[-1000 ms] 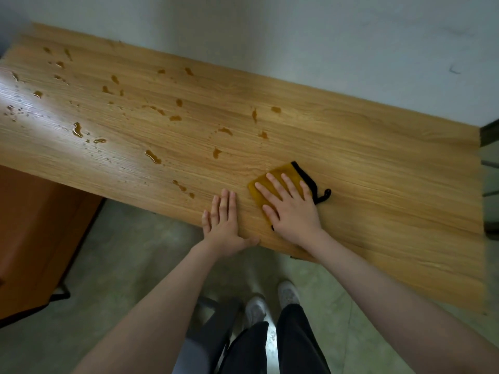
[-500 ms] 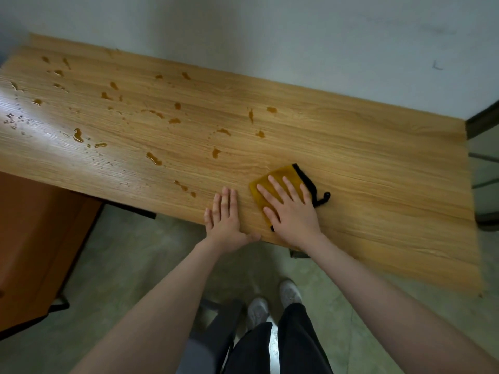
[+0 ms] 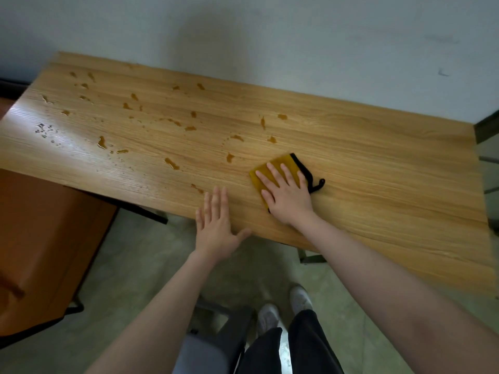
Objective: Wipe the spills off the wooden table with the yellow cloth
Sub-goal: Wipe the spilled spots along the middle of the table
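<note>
The wooden table point(image 3: 378, 163) runs from far left to near right. Several amber spills dot its left and middle parts, among them one point(image 3: 172, 163) near the front and one point(image 3: 229, 157) just left of the cloth. The yellow cloth point(image 3: 280, 164) with a black edge and loop lies flat on the table. My right hand point(image 3: 287, 194) presses on it with straight, spread fingers. My left hand point(image 3: 216, 222) rests flat at the table's front edge, fingers straight and together, just right of a small spill point(image 3: 197, 188).
An orange-brown cabinet point(image 3: 46, 238) stands under the table's left end. A grey stool point(image 3: 216, 338) and my feet are on the floor below. A pale wall backs the table. Dark frame bars point(image 3: 486, 125) stand at the right edge.
The view has shifted a little, bringing the table's left end more into sight. Both hands and the cloth stay at about the same place on the table.
</note>
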